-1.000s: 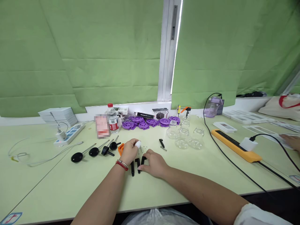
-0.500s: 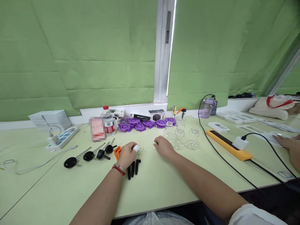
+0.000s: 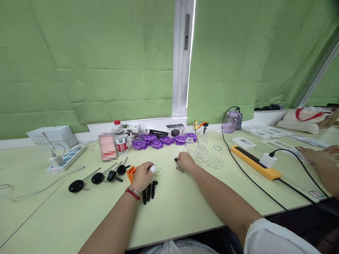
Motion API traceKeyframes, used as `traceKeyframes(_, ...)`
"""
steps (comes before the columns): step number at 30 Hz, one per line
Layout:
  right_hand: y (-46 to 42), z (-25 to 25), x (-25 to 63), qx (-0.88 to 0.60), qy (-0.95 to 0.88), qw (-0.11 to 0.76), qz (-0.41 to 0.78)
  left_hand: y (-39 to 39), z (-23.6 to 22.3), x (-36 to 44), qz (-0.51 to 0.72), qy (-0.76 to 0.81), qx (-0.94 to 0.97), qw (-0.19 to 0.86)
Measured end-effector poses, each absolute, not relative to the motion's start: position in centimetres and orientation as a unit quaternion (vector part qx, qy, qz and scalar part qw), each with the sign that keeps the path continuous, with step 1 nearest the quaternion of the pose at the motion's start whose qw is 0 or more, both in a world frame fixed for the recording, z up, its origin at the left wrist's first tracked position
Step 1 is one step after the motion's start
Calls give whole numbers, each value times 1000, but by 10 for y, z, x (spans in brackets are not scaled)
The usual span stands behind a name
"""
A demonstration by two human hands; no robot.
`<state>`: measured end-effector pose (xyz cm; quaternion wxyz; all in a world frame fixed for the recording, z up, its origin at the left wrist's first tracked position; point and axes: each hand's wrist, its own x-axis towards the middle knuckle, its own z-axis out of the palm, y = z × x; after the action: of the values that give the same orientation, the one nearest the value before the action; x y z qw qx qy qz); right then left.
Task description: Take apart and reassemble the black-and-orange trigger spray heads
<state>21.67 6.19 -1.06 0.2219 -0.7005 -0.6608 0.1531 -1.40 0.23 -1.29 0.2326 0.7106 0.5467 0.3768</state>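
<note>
My left hand (image 3: 142,177) is closed, with something white (image 3: 153,169) at the thumb tip, perhaps a wrapping. Whatever its fingers pinch is hidden. Orange angled parts (image 3: 130,173) lie partly under this hand, and black elbow-ended rods (image 3: 148,192) are just below it. Tiny metal pieces (image 3: 159,170) are scattered to its right. Across from it, my right hand (image 3: 185,161) has its fingertips closed on a small black part (image 3: 176,159) at the table surface. Under those fingers lies a coil spring (image 3: 179,169).
Clear jars (image 3: 215,158) stand right behind my right hand. Purple wheel-like parts (image 3: 156,144) line the back, near a bottle (image 3: 122,141). Black round pieces with metal rods (image 3: 76,186) lie left. An orange power strip (image 3: 254,164) and another person's hand (image 3: 307,154) are at the right.
My right hand has shifted slightly, and the small black part and the spring now show by its fingers. The left hand stays nearly in place. The view has turned slightly right.
</note>
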Motion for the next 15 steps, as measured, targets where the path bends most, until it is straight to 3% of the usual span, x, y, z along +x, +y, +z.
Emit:
traceKeyframes(6, 35, -3, 202, -643, -681, 298, 186, -2, -7, -8, 387, 549, 687, 277)
traceKeyframes(9, 3, -7, 183, -511, -701, 389, 310, -8, -7, -1, 389, 515, 679, 350)
traceKeyframes(15, -30, -30, 169, -460, -708, 383, 376, -23, -1, 12, 324, 416, 738, 420)
